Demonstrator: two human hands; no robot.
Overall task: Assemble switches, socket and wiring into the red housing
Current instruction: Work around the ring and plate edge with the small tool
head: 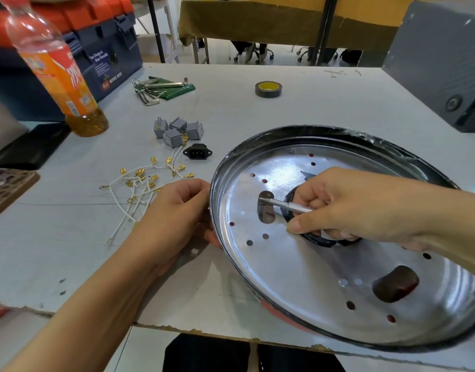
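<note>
Red shows only along the near lower edge of the housing [284, 314], which lies tilted at the table's [231, 103] near right corner, its shiny perforated metal plate [298, 264] facing up. To steady it, the left hand [177, 210] grips the left rim, fingers curled over the edge. The right hand [346, 205] pinches a slim screwdriver [284, 205], tip at an oblong slot, probably probing inside. Grey switches [174, 131], black socket [197, 151] and white wires [142, 186] wait just left, uninstalled.
</note>
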